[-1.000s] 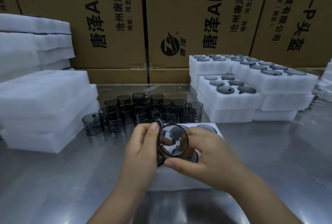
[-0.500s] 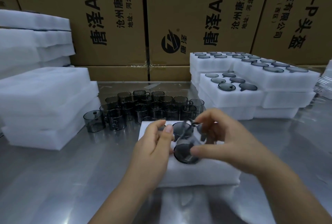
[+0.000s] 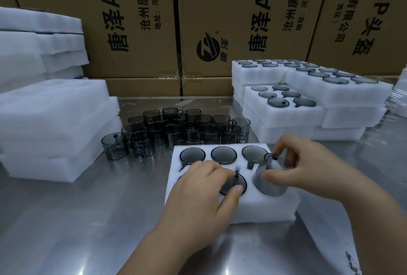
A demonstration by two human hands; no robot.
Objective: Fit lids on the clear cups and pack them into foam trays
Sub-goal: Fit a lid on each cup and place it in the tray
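Note:
A white foam tray (image 3: 259, 206) lies in front of me on the steel table. Three smoky clear cups sit in its back row of holes, for example the cup (image 3: 223, 154) in the middle. My left hand (image 3: 207, 191) rests on the tray, fingers curled round a cup (image 3: 236, 183) seated in the front middle hole. My right hand (image 3: 301, 166) grips another cup (image 3: 267, 177), tilted, partly in the front right hole. A cluster of loose cups (image 3: 187, 130) stands behind the tray.
Blank foam sheets (image 3: 50, 120) are stacked at left. Filled foam trays (image 3: 308, 107) are stacked at back right. Cardboard boxes (image 3: 220, 21) wall off the far side. One loose cup (image 3: 114, 145) stands apart at left. Bare steel table (image 3: 77, 219) lies near left.
The hands held one cup up before me, then came down onto the tray. Now they have parted: the left rests on a seated cup, the right sets a tilted cup into the front right hole.

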